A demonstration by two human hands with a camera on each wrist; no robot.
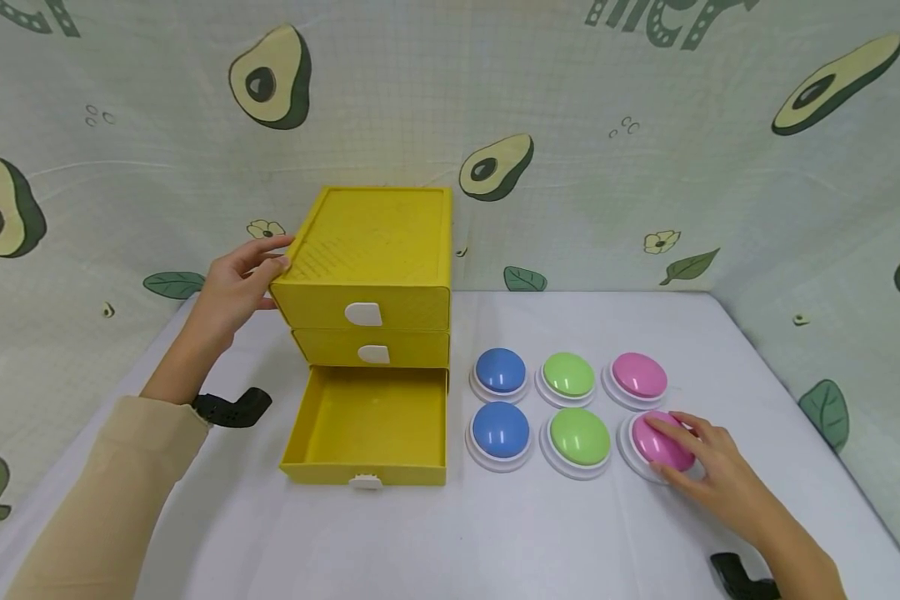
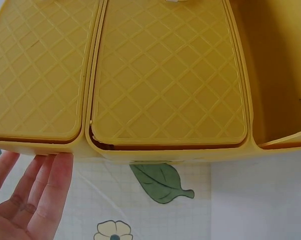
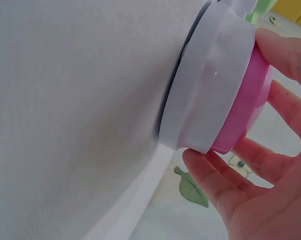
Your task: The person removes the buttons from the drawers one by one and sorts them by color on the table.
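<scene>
A yellow drawer cabinet (image 1: 375,237) stands on the white tablecloth, its bottom drawer (image 1: 378,417) pulled out with nothing in it. My left hand (image 1: 243,279) rests against the cabinet's upper left side. The left wrist view shows those fingers (image 2: 58,175) extended, tips at the yellow wall. At the right, my right hand (image 1: 708,462) grips the front pink push button (image 1: 662,442), which has a white base. In the right wrist view, thumb and fingers spread around its dome and base, the base close over the cloth.
Beside the cabinet, the other push buttons stand in two rows: blue (image 1: 501,429), green (image 1: 580,436), and behind them blue (image 1: 500,371), green (image 1: 568,375) and pink (image 1: 639,375). An avocado-print curtain (image 1: 390,92) hangs behind the table.
</scene>
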